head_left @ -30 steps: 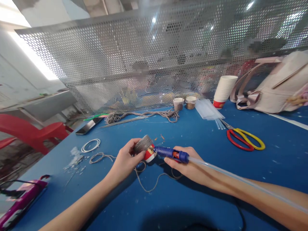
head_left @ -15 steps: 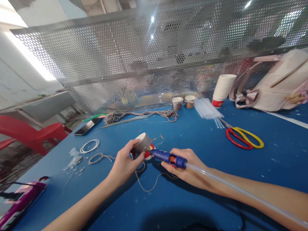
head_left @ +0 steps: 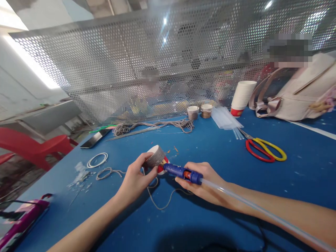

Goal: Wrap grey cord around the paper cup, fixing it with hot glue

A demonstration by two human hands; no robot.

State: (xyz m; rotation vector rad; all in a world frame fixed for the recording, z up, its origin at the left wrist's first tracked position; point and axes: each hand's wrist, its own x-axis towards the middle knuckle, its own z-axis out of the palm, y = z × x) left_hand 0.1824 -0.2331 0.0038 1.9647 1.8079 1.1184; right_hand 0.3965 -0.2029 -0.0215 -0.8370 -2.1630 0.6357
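In the head view my left hand (head_left: 135, 177) grips a tilted paper cup (head_left: 155, 156), partly wrapped in grey cord, with its red part showing at the lower right. My right hand (head_left: 203, 178) is closed around a blue glue gun (head_left: 176, 170), whose tip is at the cup's side. A long clear glue stick (head_left: 236, 197) runs out of the gun's back toward the lower right. Loose grey cord (head_left: 163, 208) curves from the cup down onto the blue table (head_left: 147, 227).
Red-and-yellow scissors (head_left: 266, 149), stacked cups (head_left: 243, 96), clear glue sticks (head_left: 225, 118) and a pale backpack (head_left: 301, 92) lie right. Two wrapped cups (head_left: 193, 112) and bundled cord (head_left: 154, 125) sit behind. Left are white rings (head_left: 97, 160), a phone (head_left: 95, 138) and a purple power strip (head_left: 25, 222).
Both hands, the cup and the glue gun hold nearly the same pose. The whole view has shifted very slightly.
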